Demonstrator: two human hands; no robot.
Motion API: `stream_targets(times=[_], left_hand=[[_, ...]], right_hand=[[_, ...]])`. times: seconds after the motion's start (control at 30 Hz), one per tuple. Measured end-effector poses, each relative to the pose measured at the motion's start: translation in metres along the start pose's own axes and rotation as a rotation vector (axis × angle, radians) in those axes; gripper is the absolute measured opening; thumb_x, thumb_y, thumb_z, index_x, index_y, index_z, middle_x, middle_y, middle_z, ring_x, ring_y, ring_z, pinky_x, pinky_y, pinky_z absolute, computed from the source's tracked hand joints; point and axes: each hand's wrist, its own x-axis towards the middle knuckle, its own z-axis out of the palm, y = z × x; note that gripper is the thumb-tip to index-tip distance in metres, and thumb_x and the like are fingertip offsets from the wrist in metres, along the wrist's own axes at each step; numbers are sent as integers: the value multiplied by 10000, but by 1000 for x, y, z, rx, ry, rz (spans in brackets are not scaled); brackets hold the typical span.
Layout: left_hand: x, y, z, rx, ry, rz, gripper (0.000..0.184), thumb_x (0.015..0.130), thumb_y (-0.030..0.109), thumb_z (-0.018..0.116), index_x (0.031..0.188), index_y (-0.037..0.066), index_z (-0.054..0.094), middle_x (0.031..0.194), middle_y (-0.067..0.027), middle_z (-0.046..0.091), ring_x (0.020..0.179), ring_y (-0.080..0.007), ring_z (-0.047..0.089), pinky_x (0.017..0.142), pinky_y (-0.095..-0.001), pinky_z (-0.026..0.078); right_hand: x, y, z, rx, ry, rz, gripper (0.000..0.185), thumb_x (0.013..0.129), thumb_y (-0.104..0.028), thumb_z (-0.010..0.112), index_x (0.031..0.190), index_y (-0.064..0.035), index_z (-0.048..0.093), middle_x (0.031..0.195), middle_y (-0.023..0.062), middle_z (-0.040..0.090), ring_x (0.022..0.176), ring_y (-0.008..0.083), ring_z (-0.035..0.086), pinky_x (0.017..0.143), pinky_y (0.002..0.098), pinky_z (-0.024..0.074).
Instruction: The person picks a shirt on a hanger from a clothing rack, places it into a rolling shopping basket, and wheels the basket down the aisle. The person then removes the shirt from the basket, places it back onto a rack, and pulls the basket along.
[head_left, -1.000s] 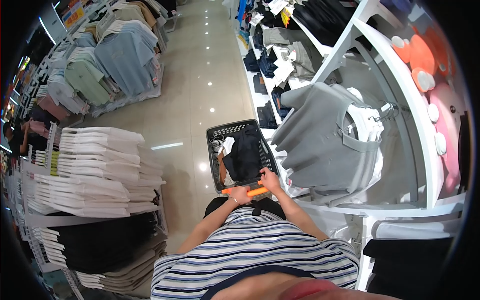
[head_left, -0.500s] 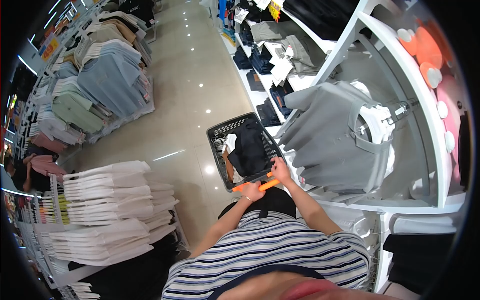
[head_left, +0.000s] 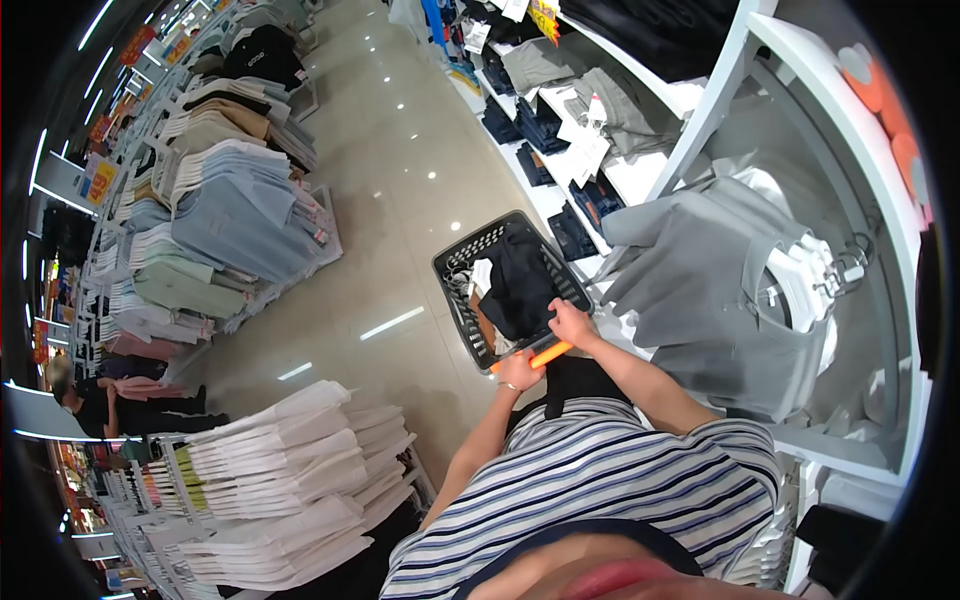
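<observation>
A dark perforated basket [head_left: 452, 300] is held in front of my body, with its orange handle [head_left: 551, 354] across the near end. My left hand [head_left: 521, 371] is wrapped round the handle. At the basket's near right corner is my right hand [head_left: 572, 325], fingers bent in at the rim by the black cloth; what it grips is too small to make out. Inside the basket lie black cloth [head_left: 521, 285], a white piece [head_left: 482, 275] and something brown [head_left: 484, 324].
White garments [head_left: 290, 480] hang on a rack at the lower left. Blue shirts [head_left: 235, 220] hang farther up. Grey shirts [head_left: 700, 290] hang at the right, beside shelves of folded jeans [head_left: 572, 232]. A person [head_left: 125, 405] in dark clothes stands at the far left.
The view has turned, so the basket and my body appear farther right. More of the person at the left shows. My right hand has shifted slightly up the basket's side; my left hand keeps its hold.
</observation>
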Motion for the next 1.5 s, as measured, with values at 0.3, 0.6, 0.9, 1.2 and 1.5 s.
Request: stream_targets(times=[0.3,0.6,0.9,1.2,1.5], left_hand=[[65,-27,-30,36,20,-37,255,621,328,640,760,114,624,633,-109,618,601,-299,622,571,-402,510],[125,-61,-54,40,22,-21,262,592,306,665,727,90,602,675,-111,626,613,-306,621,557,-407,506],[188,-96,-86,72,41,12,257,599,339,663,696,111,593,649,-102,621,575,-290,617,521,-419,493],[255,-137,-108,48,34,63,261,633,369,634,695,120,585,551,-123,585,542,-313,605,508,-412,490],[299,-162,-133,24,17,75,228,633,337,629,686,121,584,560,-122,590,550,-313,606,515,-418,490]], right_hand=[[76,-21,0,157,-97,-67,226,760,-128,543,976,-88,489,887,126,542,792,324,577,691,442,466],[143,-42,10,158,-75,-101,234,748,-102,550,970,-79,478,907,160,550,819,366,575,706,460,471],[216,-70,19,159,10,-64,218,753,-92,541,960,-75,473,912,165,579,875,369,561,737,454,458],[286,-104,13,62,-73,59,237,727,-31,528,959,-78,513,862,156,615,854,335,595,725,431,468],[334,-124,18,96,-84,143,169,717,-35,524,868,-93,575,776,144,623,799,324,604,690,431,470]])
